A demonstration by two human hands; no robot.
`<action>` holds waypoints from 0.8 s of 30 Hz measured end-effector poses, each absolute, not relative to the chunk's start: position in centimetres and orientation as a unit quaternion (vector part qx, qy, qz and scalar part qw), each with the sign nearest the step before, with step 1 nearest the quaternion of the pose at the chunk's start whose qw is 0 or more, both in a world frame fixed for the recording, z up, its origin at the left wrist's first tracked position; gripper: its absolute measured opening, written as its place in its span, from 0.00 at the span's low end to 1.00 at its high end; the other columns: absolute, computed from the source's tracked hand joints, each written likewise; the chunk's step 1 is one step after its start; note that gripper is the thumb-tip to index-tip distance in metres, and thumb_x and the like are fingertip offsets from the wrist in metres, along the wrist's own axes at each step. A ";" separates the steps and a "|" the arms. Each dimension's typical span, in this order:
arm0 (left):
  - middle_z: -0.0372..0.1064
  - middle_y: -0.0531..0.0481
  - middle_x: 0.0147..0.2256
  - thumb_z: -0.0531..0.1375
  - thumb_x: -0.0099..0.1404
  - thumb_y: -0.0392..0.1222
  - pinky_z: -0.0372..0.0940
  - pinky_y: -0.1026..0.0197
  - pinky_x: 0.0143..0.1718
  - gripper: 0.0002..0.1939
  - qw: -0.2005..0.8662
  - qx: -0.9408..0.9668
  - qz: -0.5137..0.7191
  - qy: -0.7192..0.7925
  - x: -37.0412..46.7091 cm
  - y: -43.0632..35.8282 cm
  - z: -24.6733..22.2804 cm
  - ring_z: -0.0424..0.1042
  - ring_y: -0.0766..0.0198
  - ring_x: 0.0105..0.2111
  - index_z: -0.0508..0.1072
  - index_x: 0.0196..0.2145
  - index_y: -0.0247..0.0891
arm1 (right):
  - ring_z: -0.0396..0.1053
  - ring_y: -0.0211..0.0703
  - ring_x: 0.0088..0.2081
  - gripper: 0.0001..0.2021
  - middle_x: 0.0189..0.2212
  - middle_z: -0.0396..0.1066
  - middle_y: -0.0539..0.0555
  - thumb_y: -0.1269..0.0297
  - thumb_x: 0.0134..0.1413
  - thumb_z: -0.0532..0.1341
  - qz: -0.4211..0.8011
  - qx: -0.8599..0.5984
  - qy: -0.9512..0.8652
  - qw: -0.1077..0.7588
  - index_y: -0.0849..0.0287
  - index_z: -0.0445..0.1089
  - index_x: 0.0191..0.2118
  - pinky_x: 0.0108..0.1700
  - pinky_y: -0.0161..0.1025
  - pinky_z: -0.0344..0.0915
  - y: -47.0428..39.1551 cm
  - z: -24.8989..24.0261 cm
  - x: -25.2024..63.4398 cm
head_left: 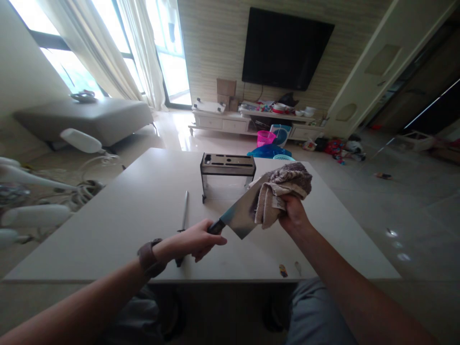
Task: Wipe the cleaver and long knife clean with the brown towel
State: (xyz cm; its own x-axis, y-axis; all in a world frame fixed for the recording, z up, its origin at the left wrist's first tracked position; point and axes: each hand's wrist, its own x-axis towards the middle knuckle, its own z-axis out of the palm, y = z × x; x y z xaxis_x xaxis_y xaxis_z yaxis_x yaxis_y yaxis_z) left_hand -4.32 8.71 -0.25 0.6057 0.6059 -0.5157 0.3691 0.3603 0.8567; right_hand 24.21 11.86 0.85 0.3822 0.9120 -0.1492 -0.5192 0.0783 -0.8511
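Observation:
My left hand (pixel 201 239) is closed round the black handle of a cleaver (pixel 240 216), whose broad blade points up and to the right above the table. In my right hand (pixel 293 213) is a bunched brown and beige towel (pixel 275 196), pressed against the far part of the blade and hiding its end. A sharpening steel (pixel 185 211) lies on the table beneath my left hand, its handle partly covered by the fingers. Behind the blade stands a knife block (pixel 228 164) with slots in its metal top and see-through sides.
The white table (pixel 143 191) reaches away from me. Near its front edge lie a small yellow and dark item (pixel 283 270) and a thin loop (pixel 298 267). Past the far edge are a pink basket (pixel 266 138) and a blue plastic bag (pixel 264 152). White lamp shades (pixel 81 140) stand left.

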 end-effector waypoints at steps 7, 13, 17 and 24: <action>0.59 0.62 0.14 0.69 0.59 0.53 0.55 0.68 0.13 0.21 0.698 0.556 0.088 0.443 -4.2 8.5 0.2 0.57 0.70 0.12 0.59 0.31 0.43 | 0.77 0.43 0.31 0.14 0.30 0.81 0.47 0.72 0.31 0.70 0.479 -0.460 -0.229 0.712 0.57 0.78 0.32 0.34 0.39 0.76 11.6 1.2 23.9; 0.60 0.62 0.15 0.68 0.59 0.53 0.55 0.68 0.13 0.21 0.681 0.557 0.084 0.468 -4.1 8.5 0.2 0.59 0.69 0.13 0.60 0.34 0.42 | 0.77 0.44 0.30 0.14 0.28 0.80 0.47 0.73 0.28 0.71 0.472 -0.458 -0.222 0.720 0.57 0.77 0.29 0.34 0.39 0.76 11.3 1.7 23.5; 0.60 0.62 0.15 0.67 0.60 0.53 0.55 0.68 0.14 0.20 0.675 0.562 0.088 0.470 -4.3 8.6 0.0 0.59 0.69 0.13 0.59 0.33 0.42 | 0.77 0.41 0.32 0.15 0.31 0.81 0.47 0.73 0.28 0.71 0.482 -0.450 -0.219 0.719 0.57 0.78 0.31 0.36 0.37 0.76 11.3 1.8 23.4; 0.61 0.62 0.15 0.68 0.59 0.53 0.57 0.67 0.14 0.21 0.677 0.558 0.081 0.473 -4.1 8.5 0.3 0.59 0.69 0.14 0.60 0.33 0.42 | 0.76 0.41 0.29 0.14 0.28 0.81 0.47 0.74 0.28 0.70 0.484 -0.461 -0.207 0.714 0.57 0.78 0.30 0.32 0.37 0.75 11.2 1.7 23.3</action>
State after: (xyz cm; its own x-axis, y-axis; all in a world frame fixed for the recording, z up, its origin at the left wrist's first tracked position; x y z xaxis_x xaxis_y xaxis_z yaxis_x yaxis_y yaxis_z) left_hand -4.10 8.54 0.35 0.5394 0.6382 -0.5493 0.4184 0.3630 0.8326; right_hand 23.35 11.20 1.71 0.4449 0.8829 -0.1500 -0.5010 0.1065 -0.8589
